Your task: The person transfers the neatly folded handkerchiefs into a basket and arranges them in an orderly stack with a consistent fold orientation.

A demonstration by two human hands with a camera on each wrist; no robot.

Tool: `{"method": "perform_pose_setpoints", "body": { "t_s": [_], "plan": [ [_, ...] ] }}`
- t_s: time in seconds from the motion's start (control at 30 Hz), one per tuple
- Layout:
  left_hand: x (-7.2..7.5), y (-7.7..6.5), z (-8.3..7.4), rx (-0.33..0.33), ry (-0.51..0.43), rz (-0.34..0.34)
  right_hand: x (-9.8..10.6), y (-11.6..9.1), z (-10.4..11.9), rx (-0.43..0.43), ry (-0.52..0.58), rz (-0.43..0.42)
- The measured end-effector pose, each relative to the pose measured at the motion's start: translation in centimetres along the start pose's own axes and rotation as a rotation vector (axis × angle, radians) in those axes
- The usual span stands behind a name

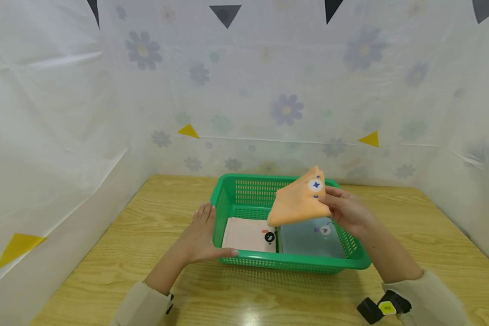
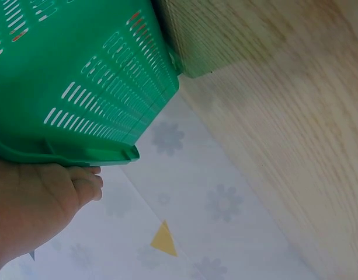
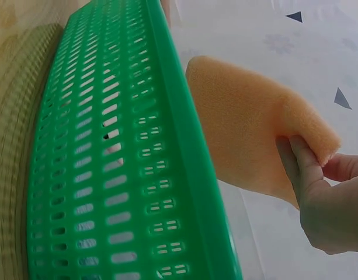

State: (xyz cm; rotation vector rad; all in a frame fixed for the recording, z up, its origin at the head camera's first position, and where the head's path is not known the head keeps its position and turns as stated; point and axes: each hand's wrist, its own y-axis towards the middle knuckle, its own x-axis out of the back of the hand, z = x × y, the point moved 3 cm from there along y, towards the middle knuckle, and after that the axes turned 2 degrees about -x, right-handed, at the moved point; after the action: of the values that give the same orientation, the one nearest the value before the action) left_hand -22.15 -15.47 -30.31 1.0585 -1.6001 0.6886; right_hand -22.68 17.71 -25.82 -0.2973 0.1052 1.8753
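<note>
A folded orange towel [image 1: 295, 202] with a small bear face is pinched at its right edge by my right hand [image 1: 347, 209], raised over a green plastic basket [image 1: 252, 259]. The right wrist view shows the towel [image 3: 243, 122] beyond the basket's rim, between thumb and fingers. My left hand [image 1: 199, 235] rests against the basket's left end, fingers straight along the outside and thumb on the front rim. Inside the basket lie a folded pale pink towel [image 1: 244, 233] on the left and a folded grey-blue towel [image 1: 309, 240] on the right, partly under the orange one.
The basket stands on a wood-grain table [image 1: 146, 262]. A pale flower-patterned sheet [image 1: 244, 81] hangs behind the table, and white sheeting stands at both sides. Black and yellow triangles mark the sheets.
</note>
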Motion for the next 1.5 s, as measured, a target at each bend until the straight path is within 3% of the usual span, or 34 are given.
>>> {"method": "perform_pose_setpoints", "body": {
  "t_s": [0.5, 1.5],
  "plan": [
    [0.1, 0.0, 0.1, 0.002, 0.0, 0.014, -3.2, 1.4, -1.1, -0.033, -0.077, -0.009],
    [0.2, -0.3, 0.3, 0.016, -0.004, 0.018, -8.7, 4.5, -4.5, -0.081, -0.124, 0.008]
  ]
}}
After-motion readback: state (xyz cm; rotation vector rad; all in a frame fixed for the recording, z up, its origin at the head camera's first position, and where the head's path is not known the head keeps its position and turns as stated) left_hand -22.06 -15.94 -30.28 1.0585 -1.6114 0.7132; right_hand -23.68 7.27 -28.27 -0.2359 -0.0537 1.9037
